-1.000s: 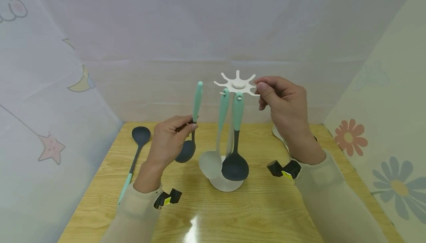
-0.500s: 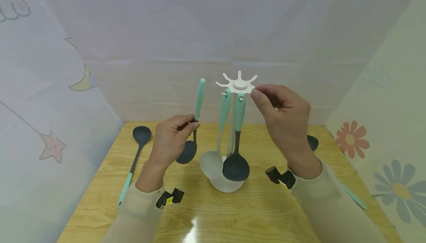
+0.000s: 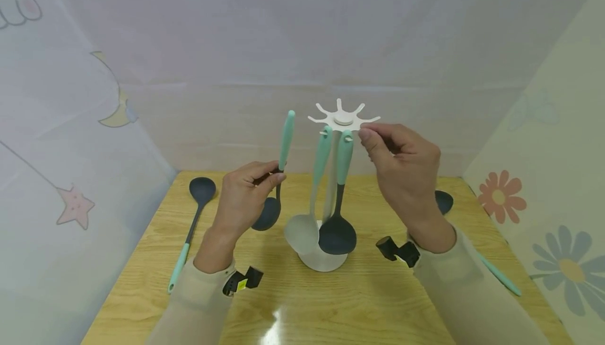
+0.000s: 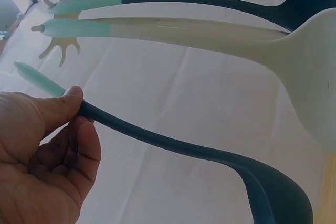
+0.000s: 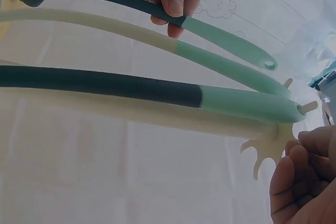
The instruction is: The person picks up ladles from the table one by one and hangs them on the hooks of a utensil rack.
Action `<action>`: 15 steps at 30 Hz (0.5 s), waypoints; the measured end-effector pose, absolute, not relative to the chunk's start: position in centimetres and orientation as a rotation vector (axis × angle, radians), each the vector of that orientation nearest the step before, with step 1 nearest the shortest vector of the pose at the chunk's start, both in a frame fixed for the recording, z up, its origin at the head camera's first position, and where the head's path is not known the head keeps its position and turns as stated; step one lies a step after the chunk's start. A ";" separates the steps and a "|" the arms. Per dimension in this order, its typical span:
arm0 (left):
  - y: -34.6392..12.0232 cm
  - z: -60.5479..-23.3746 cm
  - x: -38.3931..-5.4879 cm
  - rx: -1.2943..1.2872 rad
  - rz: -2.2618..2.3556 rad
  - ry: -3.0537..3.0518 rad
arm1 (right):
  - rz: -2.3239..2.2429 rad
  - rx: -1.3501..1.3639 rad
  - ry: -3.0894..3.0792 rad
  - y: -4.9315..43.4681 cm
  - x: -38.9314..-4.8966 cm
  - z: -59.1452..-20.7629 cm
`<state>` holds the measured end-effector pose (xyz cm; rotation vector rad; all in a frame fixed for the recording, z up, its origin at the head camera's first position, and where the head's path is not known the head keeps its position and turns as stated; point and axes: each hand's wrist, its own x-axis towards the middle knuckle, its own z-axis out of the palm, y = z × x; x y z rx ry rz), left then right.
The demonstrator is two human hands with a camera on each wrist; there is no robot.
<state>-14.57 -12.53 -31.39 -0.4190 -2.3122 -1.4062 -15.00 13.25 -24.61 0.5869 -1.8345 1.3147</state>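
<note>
My left hand (image 3: 243,195) pinches the dark neck of a ladle (image 3: 286,140) just below its mint-green handle, holding it upright left of a white utensil stand (image 3: 343,119). In the left wrist view, thumb and fingertips meet on that ladle (image 4: 157,138). From front hooks of the stand's star-shaped top hang a pale ladle (image 3: 301,234) and a dark ladle (image 3: 337,236), both with mint handles. My right hand (image 3: 408,169) pinches a hook at the right of the top, close beside the hanging handles. The right wrist view shows its fingertips at the hook's end.
A dark ladle (image 3: 202,191) lies on the wooden table (image 3: 378,303) at the left. Another dark-headed utensil (image 3: 443,202) with a mint handle lies at the right, partly hidden by my right arm. Fabric walls (image 3: 302,35) stand behind and on both sides.
My right hand has moved a little left and down onto a hook. The stand's top has turned slightly, and the hung handles have shifted right. My left hand, with its ladle, has edged right.
</note>
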 end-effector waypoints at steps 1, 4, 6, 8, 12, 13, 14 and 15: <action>-12.5 -31.4 -14.6 -0.423 -1.406 -2.311 | 1.319 0.589 -1.844 13.3 -15.0 -24.6; -12.6 -31.4 -14.5 -0.434 -1.405 -2.307 | 1.348 0.582 -1.864 13.5 -15.2 -24.5; -12.6 -31.5 -14.5 -0.439 -1.409 -2.302 | 1.355 0.577 -1.878 13.6 -15.3 -24.4; -12.7 -31.5 -14.6 -0.447 -1.409 -2.294 | 1.363 0.569 -1.890 13.6 -15.4 -24.3; -12.8 -31.5 -14.6 -0.466 -1.411 -2.279 | 1.373 0.560 -1.915 13.8 -15.6 -24.2; -12.8 -31.5 -14.6 -0.470 -1.411 -2.278 | 1.377 0.560 -1.922 13.8 -15.7 -24.3; -12.8 -31.5 -14.6 -0.471 -1.415 -2.277 | 1.383 0.558 -1.930 13.9 -15.7 -24.3; -12.8 -31.5 -14.5 -0.473 -1.414 -2.277 | 1.385 0.558 -1.939 13.9 -15.8 -24.3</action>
